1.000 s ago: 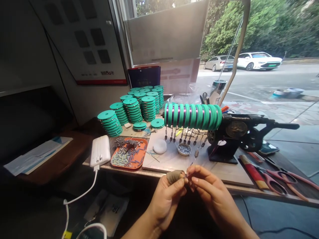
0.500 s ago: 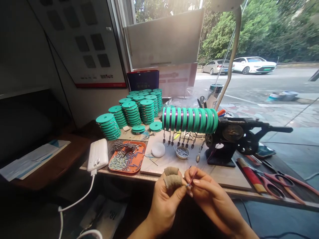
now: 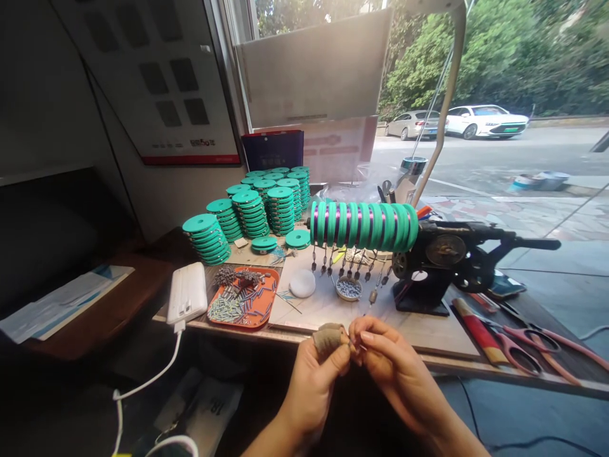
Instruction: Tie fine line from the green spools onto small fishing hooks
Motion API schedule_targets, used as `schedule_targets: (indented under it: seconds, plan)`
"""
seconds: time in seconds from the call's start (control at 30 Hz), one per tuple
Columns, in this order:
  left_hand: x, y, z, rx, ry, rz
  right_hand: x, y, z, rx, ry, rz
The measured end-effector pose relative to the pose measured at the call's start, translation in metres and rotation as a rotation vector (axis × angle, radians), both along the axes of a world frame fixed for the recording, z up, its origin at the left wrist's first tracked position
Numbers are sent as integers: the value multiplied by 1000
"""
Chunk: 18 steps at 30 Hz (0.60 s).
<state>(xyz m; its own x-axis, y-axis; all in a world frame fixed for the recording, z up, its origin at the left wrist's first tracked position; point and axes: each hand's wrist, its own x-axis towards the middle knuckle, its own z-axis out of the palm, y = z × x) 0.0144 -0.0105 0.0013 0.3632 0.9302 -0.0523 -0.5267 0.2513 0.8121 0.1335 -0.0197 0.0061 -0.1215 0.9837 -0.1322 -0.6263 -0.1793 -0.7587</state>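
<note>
Just in front of the table edge, my left hand and my right hand meet fingertip to fingertip. Tan cloth finger sleeves cover fingers of the left one. Both are closed in a pinch on fine line; what else lies between the fingertips is too small to make out. Beyond them, a spring-like weight hangs by a thin line below a row of green foam spools. These spools sit on the shaft of a black hand-cranked winder, with several small swivel-like fittings dangling beneath. A bowl of small grey beads stands behind my hands.
An orange tray holds small tubes and metal parts. Next to it are a white round lid and a white power bank. Stacked green spools stand at the back left. Scissors lie at the right.
My hands have drawn closer together, and the right has shifted slightly left. The pink strand that showed between my fingers is now mostly hidden. The hanging weight has swung a little left.
</note>
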Motion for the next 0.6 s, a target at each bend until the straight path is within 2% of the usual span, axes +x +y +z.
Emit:
schedule_targets:
  seconds: [0.1,0.17,0.27,0.33,0.43,0.53,0.6]
  plan:
    - [1,0,1,-201,-73,-64,2,-4,-2,-15,-49,-97]
    - [2,-1,2,-281,-67,-127,7,-7,-3,-7,-103,-130]
    - [1,0,5,-284,14,-236,19,-10,-5,72,-236,-29]
    - [0,2,7,-291,71,-279,27,-12,-9,152,-462,-17]
    - [-2,6,8,-331,134,-284,34,-14,-24,308,-905,-183]
    - [-3,10,7,-289,216,-300,37,-20,-38,579,-1247,-289]
    - [-2,11,7,-187,325,-272,38,-27,-37,805,-1468,-336]
